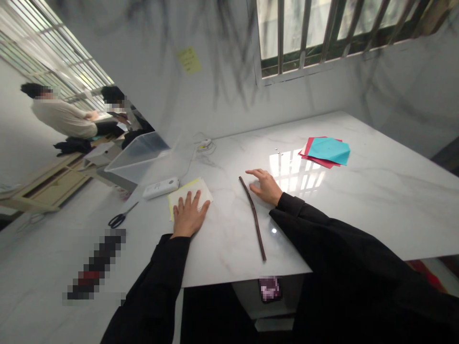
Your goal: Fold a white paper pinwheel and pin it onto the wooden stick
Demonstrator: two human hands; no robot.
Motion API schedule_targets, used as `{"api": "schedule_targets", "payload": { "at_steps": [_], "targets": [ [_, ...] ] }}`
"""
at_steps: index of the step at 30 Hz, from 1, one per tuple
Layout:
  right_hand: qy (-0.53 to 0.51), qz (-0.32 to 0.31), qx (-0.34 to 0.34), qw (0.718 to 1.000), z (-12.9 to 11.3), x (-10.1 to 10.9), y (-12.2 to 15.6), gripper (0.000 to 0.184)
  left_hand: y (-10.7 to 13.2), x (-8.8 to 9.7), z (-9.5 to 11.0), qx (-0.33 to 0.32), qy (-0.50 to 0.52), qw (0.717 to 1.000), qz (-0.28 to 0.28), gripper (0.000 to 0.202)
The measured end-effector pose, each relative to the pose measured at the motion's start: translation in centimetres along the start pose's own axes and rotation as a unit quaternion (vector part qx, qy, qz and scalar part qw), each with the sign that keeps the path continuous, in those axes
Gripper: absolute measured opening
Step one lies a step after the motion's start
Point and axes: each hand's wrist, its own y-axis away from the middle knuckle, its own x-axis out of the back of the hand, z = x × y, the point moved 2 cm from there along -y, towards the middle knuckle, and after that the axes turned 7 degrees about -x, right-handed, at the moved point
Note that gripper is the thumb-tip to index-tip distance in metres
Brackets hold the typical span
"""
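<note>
My left hand (189, 214) lies flat with fingers spread on a small stack of white and yellow paper sheets (204, 191). To its right, a thin dark brown stick (255, 217) rests lengthwise on the white marbled table (222, 248). My right hand (266, 186) is just right of the stick's far end, its fingers apart and nothing in them. The index finger reaches toward the stick's tip; whether it touches is hard to tell. Farther right and back lie overlapping turquoise and red paper sheets (328, 150).
Black-handled scissors (120, 219) lie at the left, near a white power strip (160, 188) and a clear plastic bin (139, 155). A blurred-out dark long object (96, 267) is at front left. Tiny bits lie near the coloured paper. Two people sit in the left background.
</note>
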Motion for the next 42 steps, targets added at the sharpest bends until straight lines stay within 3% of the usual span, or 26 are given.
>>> {"api": "schedule_targets", "payload": {
  "at_steps": [4,6,9,12,13,16,20,24,27,31,42],
  "targets": [
    [0.022,0.034,0.004,0.999,1.4,1.4,-0.4,0.040,0.8,0.6,0.8,0.012,0.010,1.000,-0.001,0.080],
    [0.033,0.056,-0.001,0.998,2.2,2.0,-0.7,0.037,0.7,1.6,2.3,-0.013,0.009,0.999,0.052,0.081],
    [0.054,0.079,-0.008,0.995,3.0,2.9,-1.0,0.035,-0.8,3.4,6.2,-0.079,0.056,0.987,0.126,0.070],
    [0.087,0.094,-0.012,0.992,3.4,4.0,-1.3,0.035,-3.3,4.4,11.0,-0.168,0.149,0.951,0.210,0.049],
    [0.102,0.098,-0.013,0.990,3.6,4.6,-1.4,0.036,-4.0,4.3,12.3,-0.172,0.185,0.938,0.236,0.039],
    [0.165,0.133,-0.037,0.977,4.8,7.6,-2.0,0.036,-5.1,2.4,14.2,-0.077,0.279,0.918,0.270,0.023],
    [0.255,0.236,-0.126,0.929,8.3,13.4,-2.5,0.039,-5.0,-0.2,13.6,-0.061,0.354,0.896,0.262,0.021],
    [0.299,0.279,-0.196,0.891,11.7,17.1,-1.9,0.048,-5.5,-0.3,11.8,-0.047,0.382,0.883,0.268,0.022],
    [0.322,0.247,-0.263,0.875,13.2,17.3,-1.3,0.058,-6.1,0.0,11.3,-0.048,0.388,0.876,0.284,0.021],
    [0.340,0.200,-0.303,0.868,13.4,16.5,-1.2,0.048,-6.6,0.0,11.2,-0.052,0.377,0.881,0.281,0.021],
    [0.279,0.236,-0.351,0.862,13.2,17.9,-1.3,0.036,-7.2,-0.2,11.0,-0.047,0.378,0.878,0.291,0.021]
  ]
}}
